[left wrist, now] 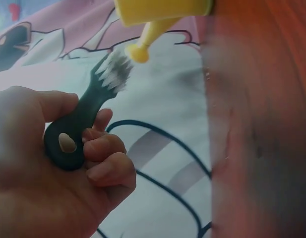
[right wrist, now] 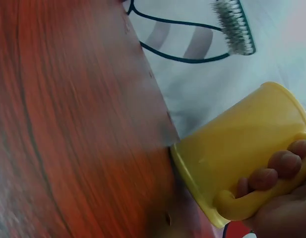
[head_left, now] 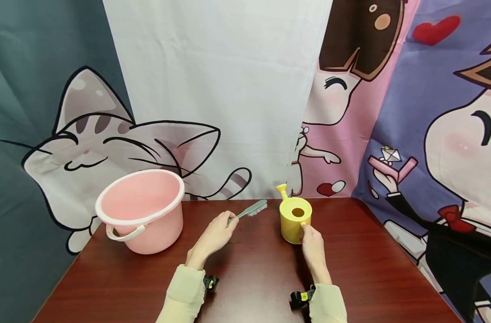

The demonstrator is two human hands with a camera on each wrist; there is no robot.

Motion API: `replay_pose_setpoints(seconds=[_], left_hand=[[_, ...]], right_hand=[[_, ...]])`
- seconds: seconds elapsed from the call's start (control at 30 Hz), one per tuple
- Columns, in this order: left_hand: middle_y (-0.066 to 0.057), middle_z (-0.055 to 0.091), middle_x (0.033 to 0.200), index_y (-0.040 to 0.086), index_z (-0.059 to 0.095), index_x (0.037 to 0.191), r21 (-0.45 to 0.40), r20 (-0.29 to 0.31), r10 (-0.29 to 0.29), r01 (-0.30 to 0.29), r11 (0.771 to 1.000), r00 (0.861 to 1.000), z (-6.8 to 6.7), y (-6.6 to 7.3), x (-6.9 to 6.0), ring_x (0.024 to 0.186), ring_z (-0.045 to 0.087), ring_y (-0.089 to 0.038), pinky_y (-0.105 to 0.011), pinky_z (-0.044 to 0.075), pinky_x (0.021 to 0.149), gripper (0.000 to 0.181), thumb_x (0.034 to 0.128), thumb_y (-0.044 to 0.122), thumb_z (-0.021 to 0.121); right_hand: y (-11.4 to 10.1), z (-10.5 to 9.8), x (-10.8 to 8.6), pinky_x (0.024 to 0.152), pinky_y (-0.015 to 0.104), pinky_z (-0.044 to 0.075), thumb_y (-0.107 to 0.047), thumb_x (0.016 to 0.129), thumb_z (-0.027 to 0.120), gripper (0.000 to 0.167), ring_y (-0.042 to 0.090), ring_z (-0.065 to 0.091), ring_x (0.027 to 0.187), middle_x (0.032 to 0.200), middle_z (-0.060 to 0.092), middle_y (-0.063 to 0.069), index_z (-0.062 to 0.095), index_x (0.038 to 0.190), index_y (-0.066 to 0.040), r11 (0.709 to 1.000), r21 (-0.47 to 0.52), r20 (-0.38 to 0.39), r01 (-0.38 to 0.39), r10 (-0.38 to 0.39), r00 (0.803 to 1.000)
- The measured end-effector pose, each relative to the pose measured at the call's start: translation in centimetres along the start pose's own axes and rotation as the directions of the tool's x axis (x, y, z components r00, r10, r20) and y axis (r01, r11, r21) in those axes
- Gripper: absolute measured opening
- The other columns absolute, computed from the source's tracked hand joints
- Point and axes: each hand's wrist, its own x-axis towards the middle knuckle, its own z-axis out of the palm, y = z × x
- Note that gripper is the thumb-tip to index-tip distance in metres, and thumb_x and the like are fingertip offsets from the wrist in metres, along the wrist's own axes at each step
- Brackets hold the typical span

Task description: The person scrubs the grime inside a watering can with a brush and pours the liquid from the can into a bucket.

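One brush (head_left: 255, 208); one watering can (head_left: 290, 227); one bucket (head_left: 158, 231); one table (head_left: 253, 269).

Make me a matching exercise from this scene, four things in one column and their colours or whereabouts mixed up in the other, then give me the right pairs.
Things
1. Brush
2. Bucket
3. Watering can
4. Table

Descriptions
A. Reddish-brown, wood-grained
B. Held by its handle in the right hand
C. Held in the left hand
D. Pink with a pale rim

Pairs: 1-C, 2-D, 3-B, 4-A
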Motion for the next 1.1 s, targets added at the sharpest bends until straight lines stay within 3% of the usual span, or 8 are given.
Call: replay_pose_setpoints(seconds=[0.17, 0.37, 0.67, 1.1], left_hand=[[0.0, 0.051, 0.087, 0.012, 0.061, 0.1, 0.007, -0.032, 0.011, -0.011, 1.0, 0.999, -1.0, 0.5, -0.7, 0.081, 0.05, -0.017, -0.036, 0.043, 0.074, 0.016, 0.1016, 0.025, 0.052], [0.004, 0.056, 0.094, 0.015, 0.065, 0.101, 0.026, -0.067, 0.056, -0.055, 0.998, 0.996, -1.9, 1.1, -1.1, 0.085, 0.051, -0.015, -0.036, 0.044, 0.078, 0.013, 0.0994, 0.025, 0.057], [0.007, 0.056, 0.091, 0.014, 0.067, 0.101, 0.016, -0.04, 0.142, -0.142, 0.99, 0.989, -3.1, 1.4, -1.6, 0.082, 0.051, -0.013, -0.032, 0.045, 0.073, 0.01, 0.0967, 0.022, 0.062], [0.006, 0.053, 0.086, 0.013, 0.067, 0.1, 0.043, -0.01, 0.165, -0.164, 0.985, 0.986, -3.2, 1.9, -1.8, 0.077, 0.05, -0.012, -0.029, 0.045, 0.066, 0.009, 0.0963, 0.02, 0.062]], right_hand=[[-0.2, 0.7, -0.5, 0.06, 0.031, 0.033, -0.027, 0.101, 0.044, 0.041, 0.019, 0.039, 0.059, 0.06, 0.039, 0.0, 0.042, 0.064, -0.011, 0.998, -0.048, 0.027, 0.037, -0.036, 0.999], [-0.8, 1.2, -0.9, 0.059, 0.031, 0.033, -0.024, 0.1, 0.047, 0.04, 0.02, 0.038, 0.059, 0.06, 0.038, 0.0, 0.041, 0.062, -0.012, 0.991, -0.087, 0.035, 0.098, -0.095, 0.995], [-1.7, 2.4, -1.5, 0.061, 0.033, 0.033, -0.02, 0.098, 0.05, 0.039, 0.02, 0.037, 0.063, 0.062, 0.028, -0.003, 0.04, 0.061, -0.014, 0.979, -0.104, 0.069, 0.175, -0.168, 0.983], [-2.3, 3.4, -2.1, 0.054, 0.028, 0.032, -0.018, 0.096, 0.053, 0.035, 0.013, 0.035, 0.057, 0.06, 0.03, -0.007, 0.042, 0.063, -0.017, 0.96, -0.098, 0.171, 0.262, -0.243, 0.955]])
